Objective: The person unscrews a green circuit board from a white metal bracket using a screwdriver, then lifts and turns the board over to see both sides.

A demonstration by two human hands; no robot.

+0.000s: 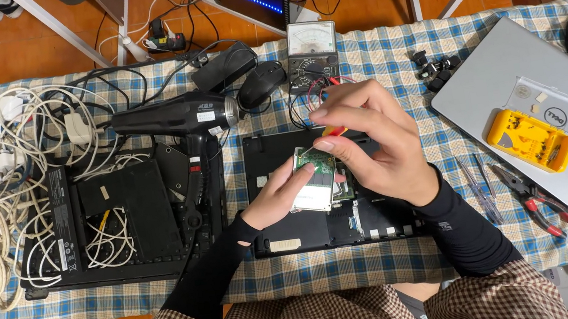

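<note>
Over the opened laptop [330, 227] on the bench, my left hand [282, 198] gripped the drive [315, 181] while my right hand [371, 143] pinched a screwdriver [332, 131], apparently mid-unscrewing; steady tip alignment seemed needed.

2 black laptop bases [123, 226] [285, 218], 1 silver laptop [509, 76], 1 hair dryer [178, 116], 1 multimeter [312, 55].
</note>
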